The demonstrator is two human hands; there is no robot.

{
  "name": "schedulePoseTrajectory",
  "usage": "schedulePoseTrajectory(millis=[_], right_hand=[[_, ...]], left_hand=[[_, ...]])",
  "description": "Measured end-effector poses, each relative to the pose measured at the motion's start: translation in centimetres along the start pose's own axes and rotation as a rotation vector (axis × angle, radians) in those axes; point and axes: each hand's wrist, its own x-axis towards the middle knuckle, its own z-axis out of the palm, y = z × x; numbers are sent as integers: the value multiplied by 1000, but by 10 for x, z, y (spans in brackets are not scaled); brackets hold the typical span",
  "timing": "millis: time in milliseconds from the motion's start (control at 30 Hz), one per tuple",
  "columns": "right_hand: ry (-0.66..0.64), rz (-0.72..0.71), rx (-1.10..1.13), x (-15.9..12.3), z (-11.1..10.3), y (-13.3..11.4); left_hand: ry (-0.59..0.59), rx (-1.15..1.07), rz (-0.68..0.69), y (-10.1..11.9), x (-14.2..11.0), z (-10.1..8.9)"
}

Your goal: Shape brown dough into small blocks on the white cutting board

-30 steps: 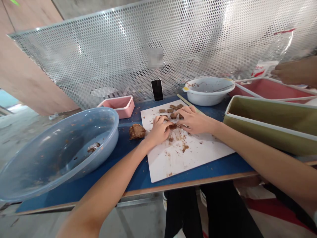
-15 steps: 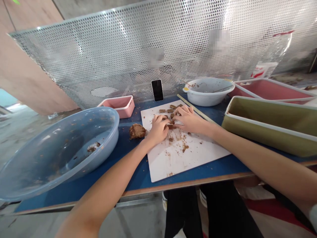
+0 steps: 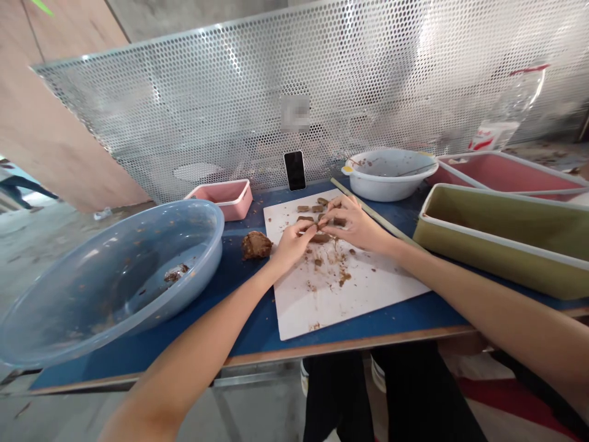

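Note:
My left hand [image 3: 294,242] and my right hand [image 3: 347,222] meet over the far half of a white board [image 3: 294,310]. Between their fingertips they pinch a small brown piece of clay [image 3: 318,226], partly hidden by the fingers. A longer clay piece [image 3: 318,238] lies on the board just below them. Several short clay pieces [image 3: 304,209] lie beyond and around the fingers, some partly covered. Crumbs and smears [image 3: 344,278] mark the nearer part of the board. Left of the board, a rough clay lump [image 3: 256,245] rests on the blue table.
A big blue basin [image 3: 115,270] takes up the left side, tilted, with a small lump inside. A pink box [image 3: 237,209], phone [image 3: 294,170], thin stick [image 3: 368,209] and white basin [image 3: 391,187] stand behind. Green [image 3: 497,245] and red trays [image 3: 515,172] and a bottle [image 3: 506,116] are right.
My fingers have lifted slightly off the board and come together, now pinching a small clay piece between both hands. The longer piece below shows more. The view has shifted slightly.

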Motion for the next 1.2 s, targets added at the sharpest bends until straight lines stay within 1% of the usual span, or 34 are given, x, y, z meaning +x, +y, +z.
schedulePoseTrajectory(millis=[100,167,233,300,400,500,667,833,967,1100,1200], right_hand=[[13,6,22,0,-1,-3],[39,4,22,-1,0,-5],[56,-9,-1,-1,-1,-8],[50,-23,-48,-2,-1,-10],[23,-32,-102,-3,-4,-13],[5,-35,-106,-4,-8,-13],[-44,-38,-115,-3,-11,-13],[-24,-47,-123,-3,-12,-12],[-22,-17,-80,-3,-11,-9],[-45,-6,-13,-2,-8,-4],[-61,-4,-8,-3,-7,-3]], left_hand=[[-51,-190,-57,4,-2,3],[-53,-286,-91,6,-3,5],[-45,-326,-121,8,-4,6],[-27,-310,-132,9,-4,7],[31,-282,-126,11,-5,6],[76,-272,-116,13,-6,4],[109,-253,-102,13,-7,3],[125,-248,-104,10,-7,0],[142,-245,-109,10,-6,-1],[144,-239,-113,9,-6,-1],[141,-231,-113,9,-6,-1]])
